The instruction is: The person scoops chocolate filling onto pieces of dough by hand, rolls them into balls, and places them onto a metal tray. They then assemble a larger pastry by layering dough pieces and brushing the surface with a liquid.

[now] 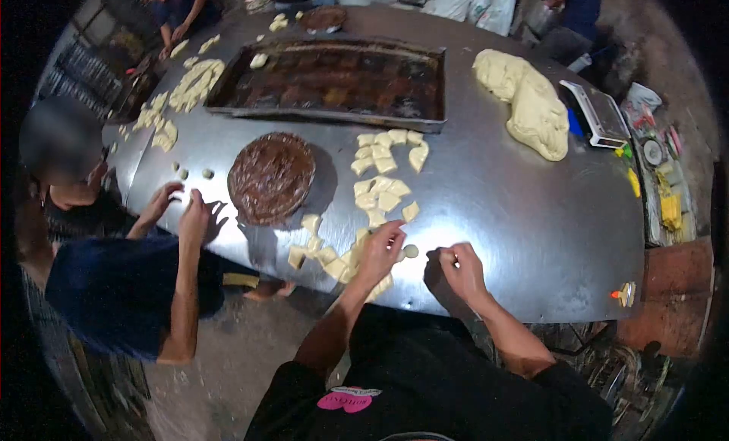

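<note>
My left hand [382,251] is over the cut dough pieces [334,265] near the front edge of the metal table, fingers loosely bent and apart. A small, round, pale dough ball [411,251] lies on the table just right of its fingertips. To the right of the ball, my right hand [462,268] is held just above the tabletop, fingers curled together; what they hold, if anything, is hidden. More flat dough pieces [382,192] lie in clusters beyond my left hand. A round pan of brown, glossy filling [272,179] stands to the left.
A large dark baking tray [326,80] spans the back, with one dough piece in it. At right sit a big dough mass [531,103] and a scale [596,114]. A co-worker [133,289] works at left, hands over the table near small balls [184,174].
</note>
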Demonstrator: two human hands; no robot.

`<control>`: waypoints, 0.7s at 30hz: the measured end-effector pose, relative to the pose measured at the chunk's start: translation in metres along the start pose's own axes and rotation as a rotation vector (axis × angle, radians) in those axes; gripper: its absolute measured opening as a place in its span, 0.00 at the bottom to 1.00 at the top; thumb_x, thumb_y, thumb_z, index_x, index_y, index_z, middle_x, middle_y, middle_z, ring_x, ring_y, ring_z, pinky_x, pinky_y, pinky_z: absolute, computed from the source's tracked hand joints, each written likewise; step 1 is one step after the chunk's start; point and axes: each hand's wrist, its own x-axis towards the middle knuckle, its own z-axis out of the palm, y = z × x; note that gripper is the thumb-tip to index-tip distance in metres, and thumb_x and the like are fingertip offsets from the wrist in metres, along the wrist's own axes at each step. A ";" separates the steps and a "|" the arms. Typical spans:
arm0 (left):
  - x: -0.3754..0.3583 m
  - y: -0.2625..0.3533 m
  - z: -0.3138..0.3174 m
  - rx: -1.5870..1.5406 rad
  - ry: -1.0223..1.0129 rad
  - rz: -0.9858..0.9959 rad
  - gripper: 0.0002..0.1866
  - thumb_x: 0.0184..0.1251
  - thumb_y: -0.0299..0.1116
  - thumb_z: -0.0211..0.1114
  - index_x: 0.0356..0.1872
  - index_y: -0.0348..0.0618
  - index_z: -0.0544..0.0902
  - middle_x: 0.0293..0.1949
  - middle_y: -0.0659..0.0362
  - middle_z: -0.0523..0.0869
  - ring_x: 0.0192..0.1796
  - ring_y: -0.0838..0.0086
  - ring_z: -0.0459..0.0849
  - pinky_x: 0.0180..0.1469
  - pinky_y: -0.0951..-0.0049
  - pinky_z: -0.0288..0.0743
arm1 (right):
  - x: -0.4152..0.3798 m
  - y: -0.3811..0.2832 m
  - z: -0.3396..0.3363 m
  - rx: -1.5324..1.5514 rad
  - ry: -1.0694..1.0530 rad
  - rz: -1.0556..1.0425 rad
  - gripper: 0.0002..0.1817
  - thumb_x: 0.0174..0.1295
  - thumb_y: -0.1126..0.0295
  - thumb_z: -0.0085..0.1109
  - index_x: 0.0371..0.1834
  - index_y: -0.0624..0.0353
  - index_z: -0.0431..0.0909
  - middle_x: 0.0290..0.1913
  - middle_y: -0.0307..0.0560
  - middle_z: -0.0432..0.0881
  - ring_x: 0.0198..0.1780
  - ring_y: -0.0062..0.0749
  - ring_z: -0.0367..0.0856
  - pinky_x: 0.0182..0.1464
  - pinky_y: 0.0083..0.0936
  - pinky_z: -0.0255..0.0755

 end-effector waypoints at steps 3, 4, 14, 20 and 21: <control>0.045 -0.019 -0.011 0.360 -0.015 0.226 0.14 0.63 0.29 0.63 0.50 0.44 0.81 0.46 0.51 0.82 0.48 0.62 0.82 0.49 0.64 0.76 | -0.054 0.060 -0.028 -0.245 -0.031 -0.129 0.07 0.52 0.69 0.65 0.34 0.56 0.80 0.35 0.45 0.76 0.40 0.44 0.75 0.42 0.39 0.69; 0.060 -0.020 -0.012 0.478 -0.075 0.313 0.15 0.61 0.30 0.63 0.50 0.45 0.81 0.51 0.52 0.80 0.55 0.60 0.79 0.56 0.57 0.73 | -0.060 0.076 -0.037 -0.321 -0.014 -0.167 0.08 0.50 0.67 0.66 0.32 0.55 0.80 0.36 0.44 0.76 0.42 0.42 0.74 0.44 0.40 0.67; 0.075 -0.023 0.010 1.090 -0.306 0.566 0.13 0.60 0.33 0.63 0.46 0.44 0.78 0.60 0.53 0.72 0.66 0.55 0.65 0.67 0.39 0.50 | -0.054 0.085 -0.004 0.053 0.091 -0.323 0.02 0.54 0.79 0.59 0.27 0.60 0.77 0.29 0.52 0.76 0.35 0.48 0.75 0.41 0.38 0.68; 0.036 0.017 -0.006 -0.028 0.087 -0.135 0.09 0.63 0.30 0.61 0.42 0.38 0.76 0.35 0.55 0.80 0.38 0.68 0.82 0.42 0.72 0.74 | 0.008 0.082 0.017 0.023 0.317 -0.114 0.05 0.53 0.75 0.60 0.33 0.60 0.77 0.34 0.52 0.76 0.42 0.50 0.74 0.49 0.42 0.66; 0.032 -0.003 -0.018 -0.224 0.108 -0.158 0.10 0.64 0.29 0.59 0.44 0.38 0.74 0.36 0.58 0.80 0.40 0.72 0.81 0.41 0.74 0.75 | -0.007 0.078 0.018 0.043 0.202 -0.197 0.04 0.54 0.77 0.59 0.33 0.60 0.77 0.35 0.53 0.77 0.43 0.50 0.74 0.50 0.42 0.66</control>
